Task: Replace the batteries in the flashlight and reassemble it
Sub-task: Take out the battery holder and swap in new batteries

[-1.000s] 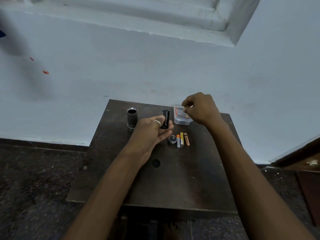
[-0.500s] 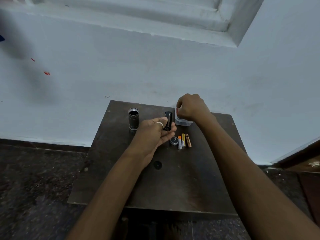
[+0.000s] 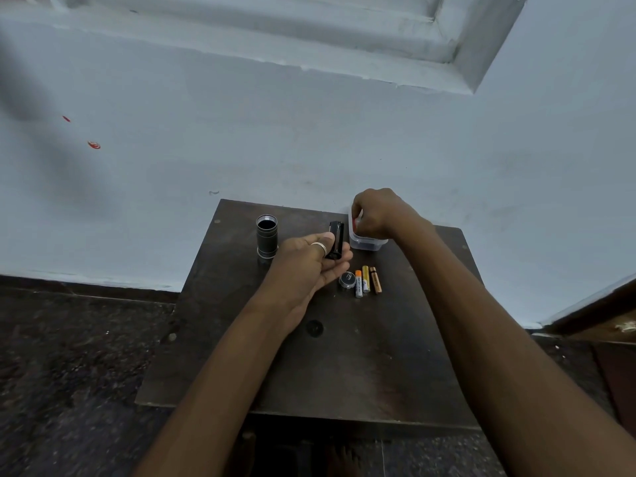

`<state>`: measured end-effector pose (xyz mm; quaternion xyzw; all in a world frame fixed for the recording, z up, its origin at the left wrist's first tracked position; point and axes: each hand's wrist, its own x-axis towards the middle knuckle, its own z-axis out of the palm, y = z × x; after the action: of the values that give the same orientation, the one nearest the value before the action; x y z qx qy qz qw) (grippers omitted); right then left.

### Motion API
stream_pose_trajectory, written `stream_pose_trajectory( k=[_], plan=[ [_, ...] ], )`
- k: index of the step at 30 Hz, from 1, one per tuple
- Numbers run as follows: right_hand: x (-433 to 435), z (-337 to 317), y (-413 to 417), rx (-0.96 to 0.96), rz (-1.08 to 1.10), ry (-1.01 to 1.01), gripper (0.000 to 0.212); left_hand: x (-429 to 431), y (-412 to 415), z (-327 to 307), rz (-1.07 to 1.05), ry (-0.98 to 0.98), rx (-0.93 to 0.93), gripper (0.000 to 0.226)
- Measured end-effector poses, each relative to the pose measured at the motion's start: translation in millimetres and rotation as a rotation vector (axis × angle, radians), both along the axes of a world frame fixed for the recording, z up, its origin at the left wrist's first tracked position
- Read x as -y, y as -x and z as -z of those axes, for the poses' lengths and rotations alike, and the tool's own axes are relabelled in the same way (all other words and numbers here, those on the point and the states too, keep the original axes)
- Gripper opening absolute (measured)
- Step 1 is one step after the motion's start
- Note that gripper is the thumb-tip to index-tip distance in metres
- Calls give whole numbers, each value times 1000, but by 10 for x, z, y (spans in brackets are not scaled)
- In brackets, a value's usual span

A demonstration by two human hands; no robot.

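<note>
Reaching into the box (image 3: 366,243) for a fresh battery
Pinching holder (image 3: 336,239) in left hand (image 3: 309,266), right hand (image 3: 378,215) curled in box — grasp hidden; match polarity marks.

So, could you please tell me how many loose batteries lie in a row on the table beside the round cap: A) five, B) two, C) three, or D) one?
C: three batteries lie side by side on the table, just right of the round cap.
</note>
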<state>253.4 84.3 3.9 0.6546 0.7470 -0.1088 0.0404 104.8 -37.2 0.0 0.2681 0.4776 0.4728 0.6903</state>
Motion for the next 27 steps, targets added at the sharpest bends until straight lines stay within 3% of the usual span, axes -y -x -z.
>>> stream_pose_trajectory(
  k=[8,12,14,20,22,27],
  plan=[
    [-12,-26,-13,22,2,5,29,-6,12,-4,-4,5,12,14],
    [139,-205,-71,-107,73,-102,27,-12,5,4,-7,11,17,13],
    [346,-297,-108,-321,134,-138,33,-5,11,5,2,11,12,14],
    [1069,-333,-36,-1454,465,96,32,14,6,23,9,-41,-18,17],
    [1185,-283,-7,-1625,506,163,33,15,0,30,13,-60,-31,17],
    [1251,-282,34,-1842,527,256,33,14,-15,59,24,-83,-47,21]
  ],
)
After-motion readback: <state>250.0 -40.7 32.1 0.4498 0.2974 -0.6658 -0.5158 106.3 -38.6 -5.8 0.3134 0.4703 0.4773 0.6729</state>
